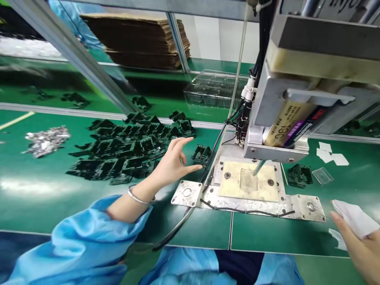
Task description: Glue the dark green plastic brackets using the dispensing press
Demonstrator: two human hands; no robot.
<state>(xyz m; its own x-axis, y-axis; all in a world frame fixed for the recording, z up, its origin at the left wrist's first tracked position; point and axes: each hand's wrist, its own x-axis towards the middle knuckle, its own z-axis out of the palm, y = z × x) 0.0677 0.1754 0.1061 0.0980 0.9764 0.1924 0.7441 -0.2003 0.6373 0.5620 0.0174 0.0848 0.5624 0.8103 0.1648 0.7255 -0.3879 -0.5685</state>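
Note:
My left hand hovers over the bench with thumb and fingers apart and nothing between them. Just beyond its fingertips sits a single black plastic part. To its left spreads a heap of similar black plastic parts. My right hand, partly cut off at the right edge, grips a folded white cloth. A scrap of white paper lies beside that hand. Between the hands stands a dispensing machine, its nozzle pointing down at a cream fixture plate with a square recess.
Metal base blocks with round buttons flank the fixture. Right of it lie another black part, a clear small cover and white paper squares. Silvery small pieces are piled far left. Cables cross the bench near my left hand.

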